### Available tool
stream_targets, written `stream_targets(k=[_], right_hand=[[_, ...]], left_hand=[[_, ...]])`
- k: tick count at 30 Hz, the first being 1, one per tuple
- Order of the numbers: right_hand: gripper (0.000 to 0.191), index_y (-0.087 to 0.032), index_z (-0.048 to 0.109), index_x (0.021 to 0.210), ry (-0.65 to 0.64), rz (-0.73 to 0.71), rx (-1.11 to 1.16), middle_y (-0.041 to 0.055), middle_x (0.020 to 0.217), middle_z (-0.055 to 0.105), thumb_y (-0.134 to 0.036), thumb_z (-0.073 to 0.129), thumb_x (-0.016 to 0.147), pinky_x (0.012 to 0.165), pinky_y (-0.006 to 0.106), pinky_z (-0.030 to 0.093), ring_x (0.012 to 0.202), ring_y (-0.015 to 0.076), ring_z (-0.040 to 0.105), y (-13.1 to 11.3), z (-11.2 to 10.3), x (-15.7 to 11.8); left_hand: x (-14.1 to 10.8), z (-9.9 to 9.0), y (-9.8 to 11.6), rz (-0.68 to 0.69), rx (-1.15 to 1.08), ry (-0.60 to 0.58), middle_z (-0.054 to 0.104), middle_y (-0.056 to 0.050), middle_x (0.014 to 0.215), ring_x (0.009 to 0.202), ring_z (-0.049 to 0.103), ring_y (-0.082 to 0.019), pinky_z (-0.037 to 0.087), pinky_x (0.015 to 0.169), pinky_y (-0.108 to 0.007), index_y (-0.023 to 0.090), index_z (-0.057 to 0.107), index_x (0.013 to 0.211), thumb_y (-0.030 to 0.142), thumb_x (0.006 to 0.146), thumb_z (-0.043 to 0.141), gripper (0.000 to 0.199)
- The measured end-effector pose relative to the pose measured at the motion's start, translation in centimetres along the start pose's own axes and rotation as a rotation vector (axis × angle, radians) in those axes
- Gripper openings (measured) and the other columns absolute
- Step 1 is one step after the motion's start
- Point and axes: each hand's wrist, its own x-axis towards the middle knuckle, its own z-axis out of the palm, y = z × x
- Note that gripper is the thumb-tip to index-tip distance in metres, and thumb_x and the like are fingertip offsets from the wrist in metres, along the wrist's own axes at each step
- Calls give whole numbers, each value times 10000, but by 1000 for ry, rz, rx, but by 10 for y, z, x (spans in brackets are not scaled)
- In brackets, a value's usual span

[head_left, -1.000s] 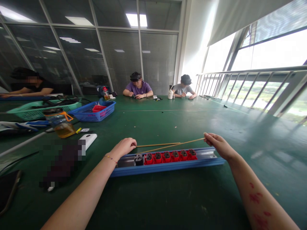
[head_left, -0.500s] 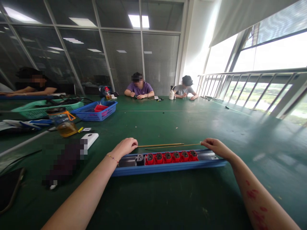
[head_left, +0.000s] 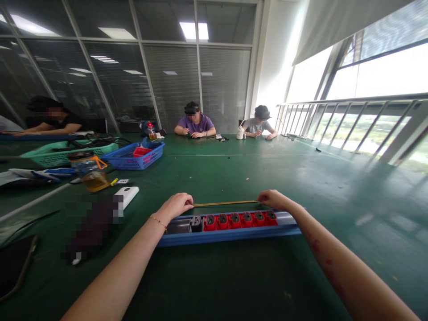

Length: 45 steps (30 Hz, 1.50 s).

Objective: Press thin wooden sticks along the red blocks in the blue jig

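A few thin sticks (head_left: 225,203) are held level, or nearly so, just beyond the far edge of a long blue tray (head_left: 230,236). They are stretched from side to side between two bare hands, and their long axis is set almost parallel to the tray's length. The left end is pinched by the left hand (head_left: 177,205), its fingers drawn together; the right end is gripped in the same way by the right hand (head_left: 271,199). Neither hand is placed nearer than the other, since one end is taken by each, and the sticks are laid straight along the line from grip to grip.

On the near side of the sticks, six red plugs (head_left: 235,220) are lined up in the tray, with one black plug (head_left: 195,223) set at the left of the row. The tray's left end is covered by the left wrist, on which a beaded bracelet (head_left: 158,221) is worn, and its right end by the right forearm. The stick ends are hidden in the fingers, and the number of sticks cannot be made out with any certainty from here.

Farther left on the green table (head_left: 214,281), a jar (head_left: 95,179), a blue basket (head_left: 133,161) and a green basket (head_left: 43,157) are seen, and a dark phone (head_left: 16,263) is cut off by the picture's edge. Along the far side, seats are taken by co-workers (head_left: 196,125).
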Motion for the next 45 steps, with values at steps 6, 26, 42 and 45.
stream_targets(k=[6, 26, 42, 45], right_hand=[[321, -190, 617, 1017, -16, -6, 22, 26, 904, 677, -215, 531, 709, 727, 224, 465, 815, 161, 612, -3, 0, 2], [439, -217, 518, 1208, -279, -39, -107, 60, 1268, 486, -418, 368, 848, 998, 360, 274, 1211, 241, 355, -7, -8, -11], [465, -215, 523, 1169, -190, -21, -309, 79, 1127, 589, -369, 538, 730, 791, 345, 434, 985, 254, 549, -31, -11, 14], [430, -274, 561, 1104, -205, -69, -377, 39, 1095, 609, -271, 590, 675, 797, 344, 416, 999, 253, 541, -40, -9, 24]], left_hand=[[0, -1, 1, -6, 8, -5, 644, -10, 824, 749, 587, -145, 420, 639, -217, 237, 639, 784, 342, 746, 523, 161], [1, -1, 3, -9, -5, -30, 644, -19, 852, 761, 588, -142, 429, 672, -219, 225, 638, 803, 323, 754, 519, 162], [0, -6, 5, 10, 152, -20, 647, 9, 835, 775, 579, -158, 399, 671, -252, 285, 619, 903, 297, 735, 517, 197], [0, -7, 7, 19, 186, -21, 634, 4, 859, 785, 573, -162, 397, 657, -255, 288, 618, 900, 256, 724, 501, 214]])
